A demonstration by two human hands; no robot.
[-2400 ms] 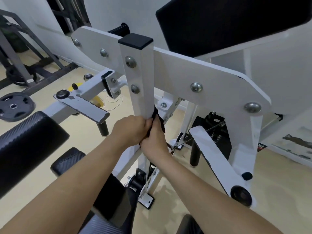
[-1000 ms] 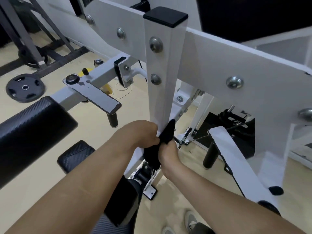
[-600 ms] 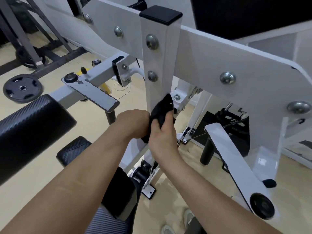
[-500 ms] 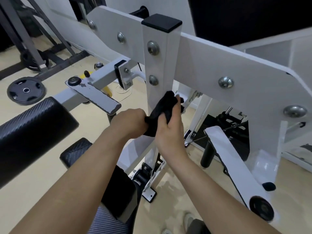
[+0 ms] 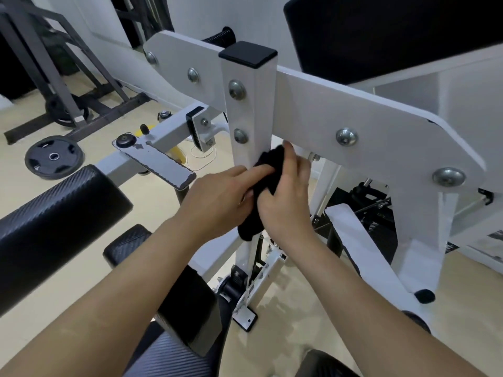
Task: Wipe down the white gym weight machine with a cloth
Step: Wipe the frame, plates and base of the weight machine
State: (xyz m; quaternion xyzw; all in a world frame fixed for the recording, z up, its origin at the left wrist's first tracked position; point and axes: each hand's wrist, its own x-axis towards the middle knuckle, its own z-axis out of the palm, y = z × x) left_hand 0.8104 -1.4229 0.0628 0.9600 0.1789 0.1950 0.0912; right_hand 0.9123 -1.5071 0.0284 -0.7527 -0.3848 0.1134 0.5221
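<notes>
Far left of frame: weight plate [image 5: 54,157] flat on the floor, well apart from the work. Lower left: black roller pad [image 5: 54,221]. Just right of it, a grey lever bar [image 5: 158,165] with chipped paint, nobody touching it. Centre: left hand [image 5: 217,205] grasps the black cloth [image 5: 268,165]. Its index finger lies along the fabric toward the white upright post [image 5: 258,112], the other fingers curled in. It looks to be pinning the near side of the cloth to the post face. The cloth sits wrapped against the post at mid-height, just below the lower of two bolts, tail hanging down between the wrists. Right hand [image 5: 285,205] grasps the cloth from the post's right side, fingers reaching round behind. Its fingertips are blurred, so I can't tell the exact contact at the back. The two-handed wrap makes sense: on a square tube, one collar-style pass covers several faces at once. My read: the step in hand is wiping the post. Can't tell from here whether the bolted section up to the black end cap [image 5: 247,53], or the wide cross plate [image 5: 353,110] running to the right of frame, has been done. Bolt heads will likely snag fabric, so expect a looser grip there. Upper right: black back pad [image 5: 394,31], not a white surface, probably out of scope.
</notes>
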